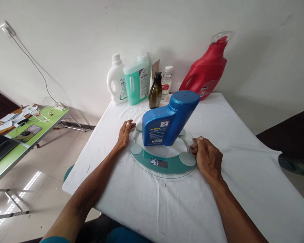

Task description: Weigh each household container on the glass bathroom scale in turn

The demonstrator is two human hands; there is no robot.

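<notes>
A round glass scale (pixel 152 164) with a green band and a lit digital display lies on the white-covered table. On it stands a blue bottle (pixel 155 121) with a wide blue cap and a printed label, upright at the base with its neck slanting right. My left hand (pixel 126 134) rests at the scale's far left edge, fingers stretched toward the rim and holding nothing. At the right edge, my right hand (pixel 207 158) has its fingers curled and closed on the scale's rim; the fingertips are partly hidden.
Along the wall stand a white jug (pixel 116 81), a green jug (pixel 136 82), a dark pump bottle (pixel 155 91), a clear bottle (pixel 167 81) and a large red jug (pixel 209 71). A green table (pixel 44 121) at left bears papers, a mouse and a laptop.
</notes>
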